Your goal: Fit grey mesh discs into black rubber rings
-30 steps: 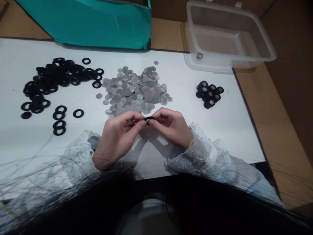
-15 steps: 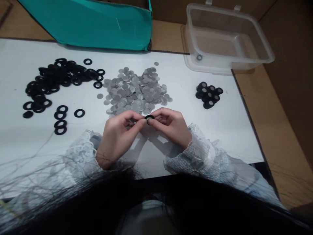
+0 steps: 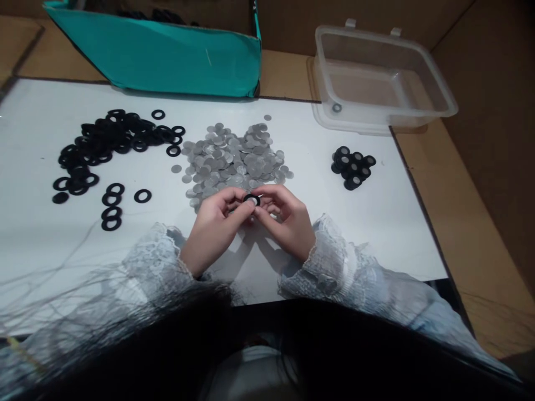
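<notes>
Head view, dark disc: lying flat at the far left of the white sheet (image 3: 384,239), the dark disc (image 3: 61,197) is sitting just below the heap.
Ring heap: black rings are piling into a curved ring heap (image 3: 112,129), overlapping and leaning at many angles.
Four rings: below the heap, four rings (image 3: 111,214) are lying in a column, partly overlapping; a lone ring (image 3: 142,196) is lying just right of them.
Teal box: behind the heap, the teal box (image 3: 179,64) is showing a thin pale streak on its front and is holding dark items.
Left hand: the left hand (image 3: 219,225) is pinching, its thumb pressing at the held ring.
Silver discs: in front of the fingertips, the silver discs (image 3: 236,156) are spreading in a loose pile; any marks on them are too small for reading.
Held ring: between both hands, near the pile's lower edge, the held ring (image 3: 246,197) is framing a pale disc in its opening.
Right hand: the right hand (image 3: 288,220) is curling, its thumb and forefinger gripping the ring's right side.
Stack: well apart to the right, a stack (image 3: 354,167) of black rings is showing grey centres.
Clear tub: farther back, the clear tub (image 3: 368,53) is standing with a small ring (image 3: 336,108) showing at its near left corner, inside or underneath being impossible to tell.
</notes>
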Demonstrator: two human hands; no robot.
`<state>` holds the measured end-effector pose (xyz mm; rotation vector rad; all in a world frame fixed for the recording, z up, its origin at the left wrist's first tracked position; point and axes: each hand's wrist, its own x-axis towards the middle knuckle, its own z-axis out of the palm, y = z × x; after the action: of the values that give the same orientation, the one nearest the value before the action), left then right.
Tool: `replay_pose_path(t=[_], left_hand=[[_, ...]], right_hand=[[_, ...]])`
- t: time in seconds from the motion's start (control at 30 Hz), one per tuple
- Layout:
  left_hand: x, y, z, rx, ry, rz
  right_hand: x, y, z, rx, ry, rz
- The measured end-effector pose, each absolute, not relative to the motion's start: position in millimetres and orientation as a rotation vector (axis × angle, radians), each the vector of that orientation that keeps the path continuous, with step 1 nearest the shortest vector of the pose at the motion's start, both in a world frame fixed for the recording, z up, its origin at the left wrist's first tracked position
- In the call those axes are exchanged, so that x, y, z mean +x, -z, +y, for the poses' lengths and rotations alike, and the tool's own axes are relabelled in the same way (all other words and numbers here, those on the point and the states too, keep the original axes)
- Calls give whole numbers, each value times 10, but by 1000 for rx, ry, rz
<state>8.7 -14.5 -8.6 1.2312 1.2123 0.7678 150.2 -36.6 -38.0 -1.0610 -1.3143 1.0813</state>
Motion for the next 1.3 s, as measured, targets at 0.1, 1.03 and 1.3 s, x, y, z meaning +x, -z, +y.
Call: replay_pose_path(t=[0.1, 1.03, 1.3], left_hand=[[122, 54, -140, 1247, -760, 1240], [-8, -23, 24, 1317, -349, 1014], [-66, -9, 55, 1337, -349, 932]], right_hand=[[1492, 394, -360, -1071, -1056, -1321], [1843, 330, -176, -980, -887, -1826], [1888, 277, -105, -908, -1001, -1980]])
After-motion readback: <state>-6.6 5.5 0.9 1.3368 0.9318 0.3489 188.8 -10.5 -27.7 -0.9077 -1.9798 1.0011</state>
